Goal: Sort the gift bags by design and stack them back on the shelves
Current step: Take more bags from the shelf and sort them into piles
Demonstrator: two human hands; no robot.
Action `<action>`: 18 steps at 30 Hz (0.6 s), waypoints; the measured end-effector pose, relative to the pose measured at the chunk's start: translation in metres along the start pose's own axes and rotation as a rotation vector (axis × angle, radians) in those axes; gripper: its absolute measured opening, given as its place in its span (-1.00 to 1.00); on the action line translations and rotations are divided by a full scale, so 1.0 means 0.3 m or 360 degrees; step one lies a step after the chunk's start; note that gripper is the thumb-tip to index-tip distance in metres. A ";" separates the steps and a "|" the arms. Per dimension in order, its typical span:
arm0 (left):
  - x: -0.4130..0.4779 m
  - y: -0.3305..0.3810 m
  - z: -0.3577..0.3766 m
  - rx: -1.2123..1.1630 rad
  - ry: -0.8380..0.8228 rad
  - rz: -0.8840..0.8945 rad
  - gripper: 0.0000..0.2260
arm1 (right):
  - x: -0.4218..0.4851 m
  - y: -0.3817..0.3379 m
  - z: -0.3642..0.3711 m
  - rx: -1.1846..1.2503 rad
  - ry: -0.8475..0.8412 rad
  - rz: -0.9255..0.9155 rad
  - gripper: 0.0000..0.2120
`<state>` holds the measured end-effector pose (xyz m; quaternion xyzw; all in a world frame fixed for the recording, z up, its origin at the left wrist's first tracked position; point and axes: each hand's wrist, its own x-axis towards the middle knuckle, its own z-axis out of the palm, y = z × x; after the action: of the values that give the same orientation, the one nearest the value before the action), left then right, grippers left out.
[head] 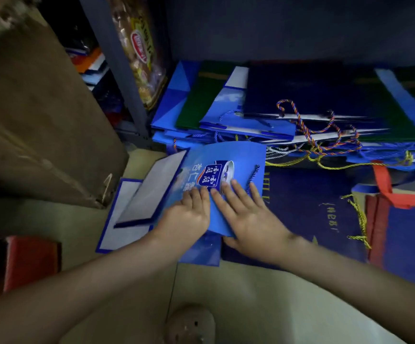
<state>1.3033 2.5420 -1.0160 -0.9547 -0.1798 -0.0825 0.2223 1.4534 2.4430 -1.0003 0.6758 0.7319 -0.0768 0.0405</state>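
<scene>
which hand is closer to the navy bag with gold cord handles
Right. The right hand lies at the navy bag's left edge; the left hand is farther left, on the light blue bag.

Light blue gift bag [226, 155]: white "杏仁" printed beside a can graphic; the can's emblem has two stylised characters, looks like "露露", not certain. Navy gift bag [313, 207]: column of gold characters, too blurred to read. Snack packet [139, 50]: red oval label, illegible.
</scene>
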 end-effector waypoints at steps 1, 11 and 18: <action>-0.034 0.001 0.043 -0.0016 0.0003 0.0036 -0.59 | 0.008 -0.022 0.061 -0.0106 0.0088 -0.0072 -0.33; -0.272 0.080 0.338 -0.0314 -0.0208 0.0277 -0.59 | 0.068 0.000 0.345 -0.0171 -0.0275 -0.0609 -0.32; -0.305 0.129 0.421 -0.0367 -0.0277 0.0387 -0.46 | 0.052 -0.009 0.434 -0.0240 -0.0365 -0.0555 -0.20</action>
<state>1.2434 2.5390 -1.1650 -0.9921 -0.0711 0.0080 0.1035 1.4437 2.4364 -1.1309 0.5208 0.8320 -0.1040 0.1600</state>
